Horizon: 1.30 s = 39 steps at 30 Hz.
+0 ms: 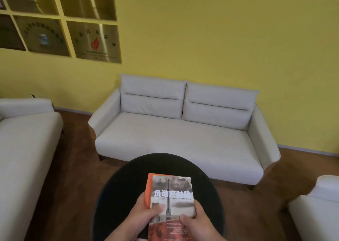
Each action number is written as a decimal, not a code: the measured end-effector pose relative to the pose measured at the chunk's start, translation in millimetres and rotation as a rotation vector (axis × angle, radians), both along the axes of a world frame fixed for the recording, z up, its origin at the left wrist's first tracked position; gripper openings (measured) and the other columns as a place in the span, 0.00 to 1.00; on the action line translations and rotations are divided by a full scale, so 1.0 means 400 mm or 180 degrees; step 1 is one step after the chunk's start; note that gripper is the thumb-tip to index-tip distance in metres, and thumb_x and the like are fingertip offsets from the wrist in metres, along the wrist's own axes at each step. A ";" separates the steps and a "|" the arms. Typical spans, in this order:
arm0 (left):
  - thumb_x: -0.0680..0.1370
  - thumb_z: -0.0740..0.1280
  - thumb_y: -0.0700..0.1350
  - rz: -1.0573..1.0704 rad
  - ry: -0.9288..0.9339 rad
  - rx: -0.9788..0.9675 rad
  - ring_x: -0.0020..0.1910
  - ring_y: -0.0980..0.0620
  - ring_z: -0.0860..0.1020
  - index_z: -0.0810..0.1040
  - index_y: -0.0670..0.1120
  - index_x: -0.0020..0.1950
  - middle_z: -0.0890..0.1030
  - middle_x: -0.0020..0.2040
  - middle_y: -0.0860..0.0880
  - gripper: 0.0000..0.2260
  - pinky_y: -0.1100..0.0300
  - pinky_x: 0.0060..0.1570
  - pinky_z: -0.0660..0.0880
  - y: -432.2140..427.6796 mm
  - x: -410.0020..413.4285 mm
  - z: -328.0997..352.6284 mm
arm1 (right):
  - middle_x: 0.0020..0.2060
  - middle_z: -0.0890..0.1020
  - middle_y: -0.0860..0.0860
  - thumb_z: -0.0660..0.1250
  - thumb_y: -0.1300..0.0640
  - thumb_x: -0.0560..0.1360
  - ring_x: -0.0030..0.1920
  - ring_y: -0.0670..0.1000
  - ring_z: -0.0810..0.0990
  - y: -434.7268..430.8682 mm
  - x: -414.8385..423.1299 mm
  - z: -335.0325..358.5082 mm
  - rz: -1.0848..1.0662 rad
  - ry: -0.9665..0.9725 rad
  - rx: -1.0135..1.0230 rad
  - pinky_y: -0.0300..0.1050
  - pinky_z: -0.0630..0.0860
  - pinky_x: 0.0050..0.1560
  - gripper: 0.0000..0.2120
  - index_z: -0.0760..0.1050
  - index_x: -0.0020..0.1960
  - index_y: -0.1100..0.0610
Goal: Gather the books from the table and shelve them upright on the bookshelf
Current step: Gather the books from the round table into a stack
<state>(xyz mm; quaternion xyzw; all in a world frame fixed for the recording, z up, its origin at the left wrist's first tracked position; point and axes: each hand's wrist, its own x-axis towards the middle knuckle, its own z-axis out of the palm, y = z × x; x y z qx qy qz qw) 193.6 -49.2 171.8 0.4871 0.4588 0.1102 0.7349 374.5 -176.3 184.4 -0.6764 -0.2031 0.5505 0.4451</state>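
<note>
A stack of books (pixel 171 195) is held flat over the round black table (pixel 128 184) at the bottom centre. The top book has a grey cover with a tower and white characters; an orange book edge (pixel 149 185) shows under it on the left. My left hand (pixel 145 215) grips the stack's left side with the thumb on the cover. My right hand (pixel 197 220) holds the near right corner. The built-in yellow bookshelf (pixel 62 18) is in the wall at the upper left, its cells holding plaques.
A pale two-seat sofa (pixel 176 130) stands against the yellow wall behind the table. Another pale sofa (pixel 23 149) lies to the left and a pale armchair (pixel 319 207) to the right. Brown wooden floor (pixel 77 167) runs between them.
</note>
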 end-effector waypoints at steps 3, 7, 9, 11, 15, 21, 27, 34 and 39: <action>0.72 0.76 0.37 0.0175 0.0173 0.0231 0.54 0.47 0.84 0.69 0.46 0.71 0.84 0.55 0.46 0.30 0.53 0.54 0.80 -0.005 0.006 -0.029 | 0.56 0.84 0.48 0.73 0.63 0.75 0.51 0.45 0.87 0.021 -0.037 -0.001 0.0202 -0.0242 0.0031 0.34 0.81 0.45 0.24 0.70 0.68 0.51; 0.74 0.69 0.31 0.0274 -0.0499 -0.0139 0.56 0.41 0.84 0.71 0.52 0.69 0.85 0.56 0.43 0.27 0.45 0.56 0.79 0.009 -0.001 -0.037 | 0.59 0.84 0.54 0.79 0.57 0.70 0.54 0.54 0.86 0.057 -0.016 -0.003 -0.0018 -0.0028 -0.0035 0.47 0.83 0.55 0.35 0.67 0.73 0.56; 0.74 0.68 0.31 0.0218 -0.0627 -0.0162 0.58 0.41 0.83 0.71 0.59 0.69 0.84 0.60 0.43 0.30 0.41 0.58 0.78 0.013 -0.006 -0.033 | 0.58 0.85 0.62 0.79 0.61 0.69 0.55 0.64 0.85 0.065 -0.004 -0.011 -0.0025 0.0280 0.0183 0.54 0.84 0.54 0.33 0.70 0.70 0.59; 0.77 0.69 0.36 0.0296 -0.0540 -0.0034 0.56 0.45 0.85 0.74 0.61 0.67 0.84 0.59 0.46 0.25 0.45 0.55 0.81 0.007 -0.006 -0.025 | 0.53 0.86 0.63 0.77 0.63 0.70 0.52 0.65 0.87 0.072 -0.009 -0.025 -0.0293 0.0296 0.0108 0.57 0.84 0.52 0.28 0.73 0.67 0.60; 0.79 0.69 0.44 0.0676 -0.0176 0.0125 0.45 0.51 0.87 0.74 0.53 0.61 0.84 0.54 0.47 0.12 0.55 0.43 0.83 0.003 0.002 -0.012 | 0.51 0.86 0.61 0.71 0.62 0.77 0.45 0.62 0.88 0.082 -0.033 -0.024 -0.0669 0.0083 -0.0222 0.62 0.83 0.52 0.16 0.73 0.62 0.56; 0.77 0.70 0.43 0.0625 -0.0100 0.0057 0.46 0.50 0.87 0.72 0.51 0.57 0.82 0.55 0.46 0.11 0.51 0.47 0.84 0.005 0.000 0.003 | 0.49 0.85 0.63 0.73 0.58 0.77 0.41 0.62 0.88 0.079 -0.040 0.002 -0.0758 -0.0048 -0.0659 0.57 0.84 0.42 0.16 0.71 0.59 0.62; 0.78 0.69 0.45 0.0436 -0.0055 0.0113 0.49 0.53 0.86 0.69 0.50 0.58 0.81 0.57 0.48 0.12 0.51 0.49 0.84 -0.020 -0.023 -0.019 | 0.49 0.83 0.61 0.72 0.52 0.78 0.45 0.59 0.85 0.049 -0.049 -0.012 -0.0739 -0.0292 -0.0755 0.48 0.76 0.36 0.19 0.72 0.60 0.64; 0.78 0.69 0.49 0.0227 -0.0405 -0.0642 0.54 0.49 0.85 0.68 0.55 0.72 0.84 0.60 0.50 0.23 0.46 0.61 0.78 -0.049 -0.054 -0.041 | 0.43 0.87 0.65 0.67 0.57 0.80 0.39 0.65 0.88 0.060 -0.035 -0.013 -0.0827 0.1022 -0.0813 0.51 0.83 0.30 0.18 0.71 0.68 0.61; 0.78 0.69 0.44 0.0051 -0.0401 -0.0645 0.55 0.48 0.85 0.64 0.55 0.75 0.84 0.60 0.49 0.27 0.48 0.59 0.79 -0.051 -0.048 -0.044 | 0.63 0.80 0.69 0.71 0.50 0.76 0.64 0.71 0.78 0.035 -0.035 -0.022 -0.0626 0.1754 -0.0730 0.67 0.71 0.69 0.27 0.71 0.72 0.59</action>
